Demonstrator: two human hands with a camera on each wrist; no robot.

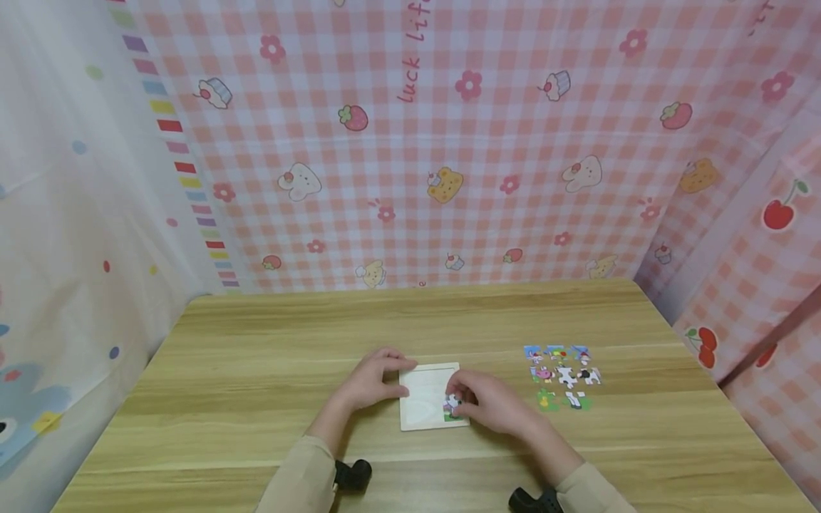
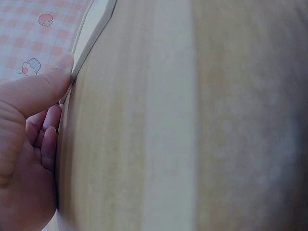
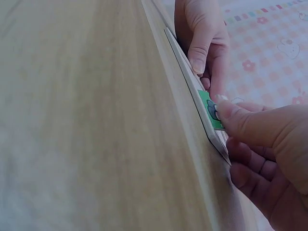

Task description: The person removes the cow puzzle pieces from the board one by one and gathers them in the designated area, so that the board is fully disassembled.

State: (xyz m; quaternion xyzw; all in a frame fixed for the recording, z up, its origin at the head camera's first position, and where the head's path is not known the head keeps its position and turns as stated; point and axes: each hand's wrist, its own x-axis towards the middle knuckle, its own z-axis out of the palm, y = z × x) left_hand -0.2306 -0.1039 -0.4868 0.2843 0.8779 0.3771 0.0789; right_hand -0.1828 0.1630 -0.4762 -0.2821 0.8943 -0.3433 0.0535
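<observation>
A shallow wooden puzzle tray [image 1: 420,399] lies flat on the table in the head view. My left hand [image 1: 372,377] holds it at the left edge, thumb on the side and index finger by the upper left corner. In the left wrist view that thumb [image 2: 48,86] meets the tray's rim. At the tray's lower right corner, my right hand [image 1: 490,402] pinches a puzzle piece [image 1: 452,406] printed with green and a black-and-white figure. The right wrist view shows the piece's green part [image 3: 207,108] over the rim, thumb on top; the fingertips' hold is partly hidden.
Several loose puzzle pieces [image 1: 566,376] lie in rough rows to the right of the tray. The wooden table [image 1: 256,370] meets a pink checked cloth [image 1: 385,235] at the back. Black wrist devices [image 1: 353,475] sit below both hands.
</observation>
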